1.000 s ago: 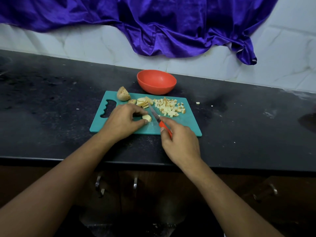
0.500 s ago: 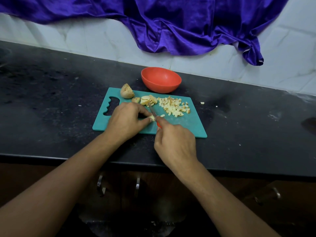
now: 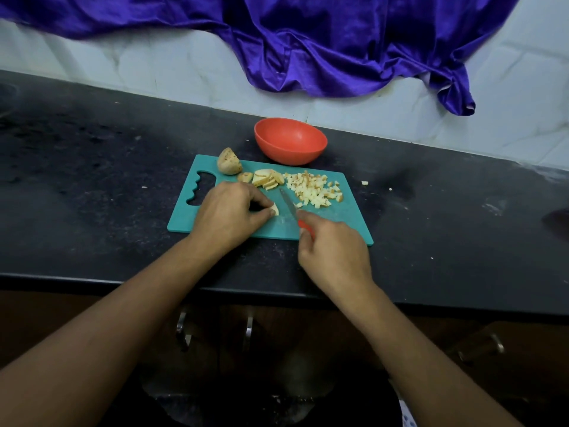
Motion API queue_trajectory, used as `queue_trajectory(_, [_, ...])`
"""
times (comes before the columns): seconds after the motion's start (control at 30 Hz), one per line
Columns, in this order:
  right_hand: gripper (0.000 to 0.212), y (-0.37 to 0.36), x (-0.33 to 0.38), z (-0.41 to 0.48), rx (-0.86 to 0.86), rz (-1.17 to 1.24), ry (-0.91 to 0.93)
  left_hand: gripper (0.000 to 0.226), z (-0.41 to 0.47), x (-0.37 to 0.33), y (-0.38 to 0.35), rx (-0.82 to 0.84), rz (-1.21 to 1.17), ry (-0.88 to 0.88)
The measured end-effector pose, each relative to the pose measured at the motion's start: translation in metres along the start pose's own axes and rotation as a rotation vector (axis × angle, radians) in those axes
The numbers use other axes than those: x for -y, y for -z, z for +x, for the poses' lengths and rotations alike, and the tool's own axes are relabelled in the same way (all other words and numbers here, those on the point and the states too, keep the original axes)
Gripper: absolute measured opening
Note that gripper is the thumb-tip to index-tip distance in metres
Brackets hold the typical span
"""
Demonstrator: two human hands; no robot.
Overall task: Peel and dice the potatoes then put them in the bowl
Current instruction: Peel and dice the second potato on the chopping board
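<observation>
Left hand pinched a potato piece on the board. Right hand gripped the knife, blade just beside that piece. Dice lay near the bowl.

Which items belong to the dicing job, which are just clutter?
In use: teal plastic cutting board, red-handled knife in right hand, pale potato piece pinched by left hand, stacked potato slices, skin-on potato chunk, diced potato heap, orange-red round bowl.
Idle: purple satin cloth, metal cabinet handles, potato crumbs on black counter.
</observation>
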State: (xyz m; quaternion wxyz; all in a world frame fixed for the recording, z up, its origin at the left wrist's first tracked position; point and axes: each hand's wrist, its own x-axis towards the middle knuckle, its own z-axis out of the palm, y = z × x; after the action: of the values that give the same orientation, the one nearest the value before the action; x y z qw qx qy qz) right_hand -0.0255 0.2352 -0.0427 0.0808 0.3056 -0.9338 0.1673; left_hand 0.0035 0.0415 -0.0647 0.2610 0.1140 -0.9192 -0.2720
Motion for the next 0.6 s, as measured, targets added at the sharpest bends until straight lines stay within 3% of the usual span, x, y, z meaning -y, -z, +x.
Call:
queue_trajectory(0.2, [0.044, 0.009, 0.003, -0.001, -0.022, 0.15, -0.007, 0.019, -0.002, -0.001, 0.002, -0.002, -0.019, -0.003])
queue_trajectory(0.6, [0.047, -0.009, 0.024, -0.003, -0.012, -0.045, 0.084, 0.013, -0.004, 0.0, 0.002, 0.003, -0.02, -0.037])
